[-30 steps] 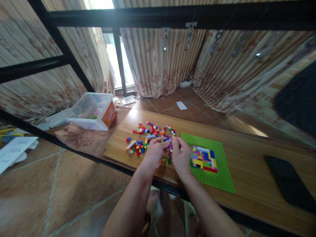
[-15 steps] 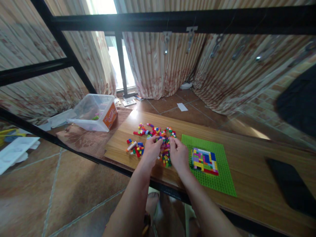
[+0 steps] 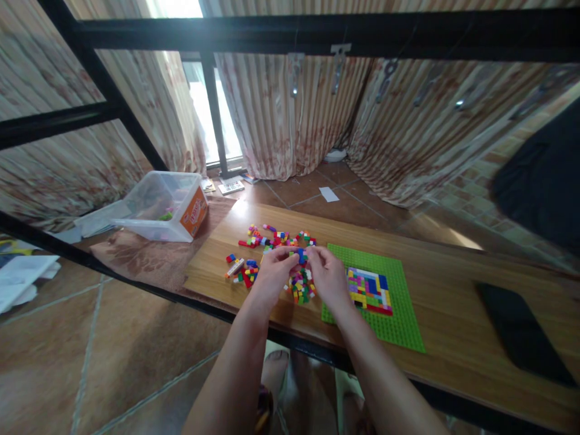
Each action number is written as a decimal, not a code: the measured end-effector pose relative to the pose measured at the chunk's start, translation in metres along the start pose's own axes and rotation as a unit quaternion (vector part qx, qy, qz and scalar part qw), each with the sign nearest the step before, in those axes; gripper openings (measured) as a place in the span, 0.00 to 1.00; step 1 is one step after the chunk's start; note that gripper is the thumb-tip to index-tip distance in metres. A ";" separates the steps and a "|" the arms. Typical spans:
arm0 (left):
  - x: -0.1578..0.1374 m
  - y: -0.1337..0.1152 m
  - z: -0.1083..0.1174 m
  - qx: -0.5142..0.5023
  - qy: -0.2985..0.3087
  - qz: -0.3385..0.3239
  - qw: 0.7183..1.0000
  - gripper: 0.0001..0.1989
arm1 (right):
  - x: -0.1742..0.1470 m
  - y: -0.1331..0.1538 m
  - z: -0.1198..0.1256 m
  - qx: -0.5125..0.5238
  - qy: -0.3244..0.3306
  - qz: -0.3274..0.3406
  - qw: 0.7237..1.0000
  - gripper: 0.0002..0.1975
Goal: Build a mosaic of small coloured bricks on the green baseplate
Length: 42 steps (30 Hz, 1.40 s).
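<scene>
Pinching a blue toy brick (image 3: pixel 299 256) in the left grip (image 3: pixel 273 270); at its other side, the right grip (image 3: pixel 328 275), curled close, whether grasping too: cannot tell. Around both, loose multicoloured bricks (image 3: pixel 302 291) on the wooden surface (image 3: pixel 446 302). Just rightward, a green studded baseplate (image 3: pixel 403 333) bearing a brick mosaic (image 3: pixel 370 290).

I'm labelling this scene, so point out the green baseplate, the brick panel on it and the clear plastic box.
Green baseplate (image 3: pixel 401 302), head view, bare studs near its right edge.
Brick panel (image 3: pixel 370 290), head view, middle of its top.
Clear plastic box (image 3: pixel 194 211), head view, orange-labelled end wall.
</scene>
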<state>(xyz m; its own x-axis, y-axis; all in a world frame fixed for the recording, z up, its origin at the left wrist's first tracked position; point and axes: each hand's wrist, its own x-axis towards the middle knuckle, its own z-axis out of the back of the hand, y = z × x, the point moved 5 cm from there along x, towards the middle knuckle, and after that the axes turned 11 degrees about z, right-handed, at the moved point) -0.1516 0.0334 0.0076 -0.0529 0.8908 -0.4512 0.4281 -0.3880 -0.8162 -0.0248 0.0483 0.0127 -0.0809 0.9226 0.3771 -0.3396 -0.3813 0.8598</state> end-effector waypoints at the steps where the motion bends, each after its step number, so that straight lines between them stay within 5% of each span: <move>1: -0.001 0.000 -0.003 -0.005 0.015 -0.002 1.000 0.10 | 0.000 0.002 0.000 0.010 -0.003 0.002 1.000 0.20; 11: -0.002 0.011 -0.013 -0.098 0.037 0.017 0.994 0.12 | -0.004 0.000 -0.001 0.007 -0.095 0.002 0.995 0.20; 16: 0.001 0.011 -0.005 -0.072 -0.005 0.035 0.997 0.08 | -0.004 -0.017 -0.011 0.049 -0.071 -0.053 0.995 0.24; 22: 0.007 0.000 0.011 0.002 -0.091 -0.036 0.995 0.06 | 0.000 -0.009 -0.003 -0.090 -0.003 -0.001 0.996 0.21; 28: 0.004 -0.005 0.015 0.015 -0.096 -0.009 0.995 0.08 | 0.002 -0.009 0.004 -0.125 0.003 -0.007 0.992 0.21; 36: -0.004 -0.003 0.000 0.012 0.023 -0.011 1.000 0.14 | 0.001 -0.001 -0.009 0.091 0.025 -0.021 0.995 0.17; 42: -0.003 -0.001 -0.003 -0.072 0.051 0.002 0.996 0.14 | -0.006 -0.002 -0.015 0.216 -0.060 -0.098 0.970 0.18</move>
<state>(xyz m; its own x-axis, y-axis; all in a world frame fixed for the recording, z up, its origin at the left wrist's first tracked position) -0.1486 0.0317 0.0108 0.0382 0.9112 -0.4101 0.5535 -0.3610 -0.7505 -0.0373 0.0449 0.0036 0.0632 0.9763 0.2068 0.0890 -0.2120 0.9732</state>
